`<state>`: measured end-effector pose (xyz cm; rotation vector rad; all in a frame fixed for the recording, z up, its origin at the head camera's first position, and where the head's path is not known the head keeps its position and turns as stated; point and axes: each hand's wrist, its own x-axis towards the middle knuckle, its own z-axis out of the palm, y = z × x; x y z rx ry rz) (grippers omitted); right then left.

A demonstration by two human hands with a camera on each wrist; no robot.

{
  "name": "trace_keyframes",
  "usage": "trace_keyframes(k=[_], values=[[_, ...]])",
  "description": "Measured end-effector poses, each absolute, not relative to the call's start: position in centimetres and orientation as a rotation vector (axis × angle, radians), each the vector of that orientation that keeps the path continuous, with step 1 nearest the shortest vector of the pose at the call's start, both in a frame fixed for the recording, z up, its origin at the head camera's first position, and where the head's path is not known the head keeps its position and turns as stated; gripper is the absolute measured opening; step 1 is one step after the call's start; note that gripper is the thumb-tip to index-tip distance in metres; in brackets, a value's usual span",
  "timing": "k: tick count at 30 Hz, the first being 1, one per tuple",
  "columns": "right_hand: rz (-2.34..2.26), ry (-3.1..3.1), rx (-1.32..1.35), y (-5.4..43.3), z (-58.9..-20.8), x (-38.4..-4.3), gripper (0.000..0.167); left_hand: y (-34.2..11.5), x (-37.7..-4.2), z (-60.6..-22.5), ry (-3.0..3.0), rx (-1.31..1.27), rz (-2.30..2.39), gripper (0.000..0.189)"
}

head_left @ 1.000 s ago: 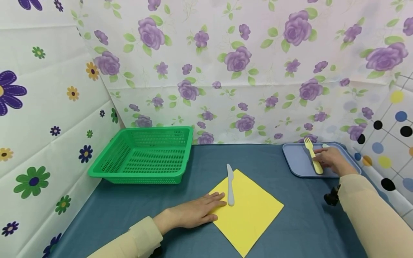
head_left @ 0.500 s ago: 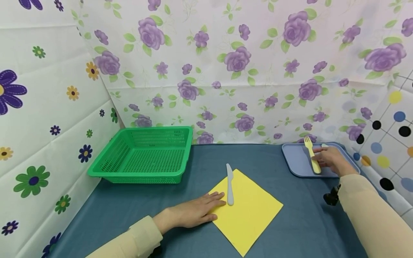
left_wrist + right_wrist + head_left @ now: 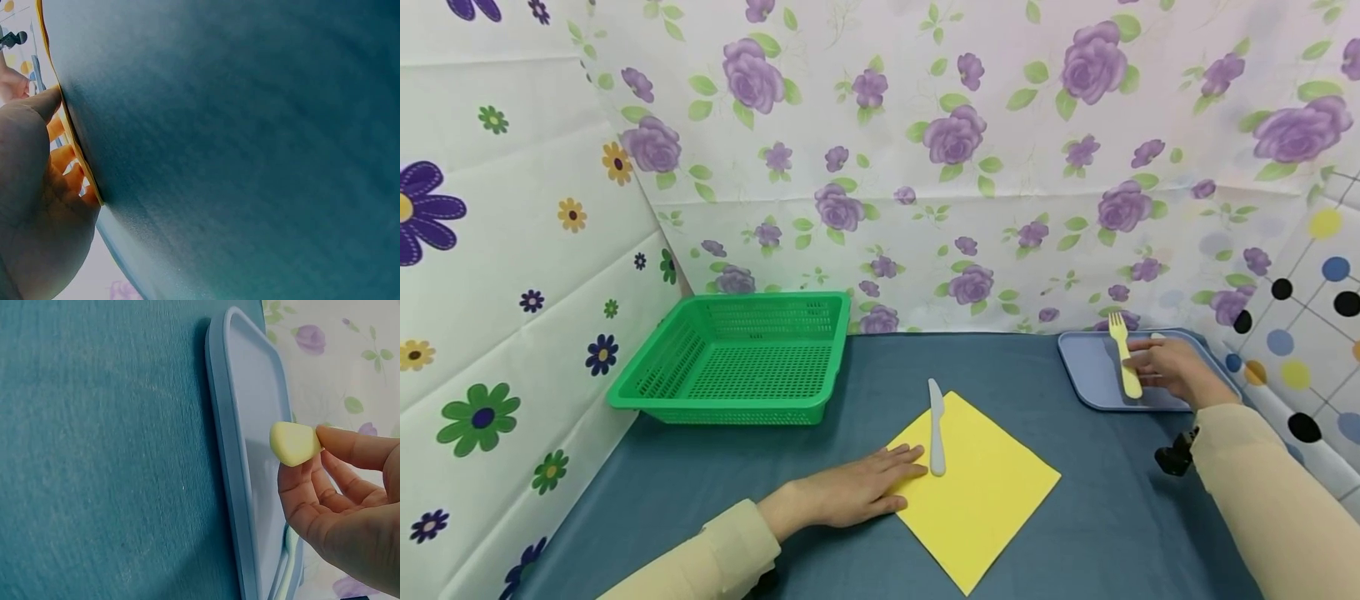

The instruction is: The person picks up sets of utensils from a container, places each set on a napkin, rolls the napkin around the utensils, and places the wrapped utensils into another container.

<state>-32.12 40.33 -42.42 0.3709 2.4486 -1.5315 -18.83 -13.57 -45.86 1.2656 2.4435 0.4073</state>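
At the right side of the head view, I see the person's right hand (image 3: 1176, 367) pinching a pale yellow fork (image 3: 1123, 348) by its handle over a blue-grey tray (image 3: 1090, 367), tines pointing up the frame. Through the right wrist camera I can make out the grip: thumb on one side of the handle's rounded end, fingertips on the other. A second utensil (image 3: 289, 556), pale and partly hidden, lies at the tray; I cannot tell its kind. At lower centre, the left hand (image 3: 861, 490) rests flat, fingers straight and slightly spread, on the left corner of a square yellow napkin (image 3: 985, 492), set diamond-wise on a dark blue tablecloth (image 3: 992, 362). A light grey knife (image 3: 937, 446) lies across the napkin's upper left edge, blade up the frame, its handle just beside the left fingertips. Left of centre sits a green perforated plastic basket (image 3: 722, 408). Along the top of the frame hangs a white curtain (image 3: 1015, 167) printed with purple roses.
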Motion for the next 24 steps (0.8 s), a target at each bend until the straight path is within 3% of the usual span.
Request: trace_keyframes(k=[24], values=[[-1.596, 2.311, 0.093, 34.6, -41.4, -32.1, 0.072, -13.6, -18.9, -45.9, 2.460, 1.259, 0.390, 0.057]])
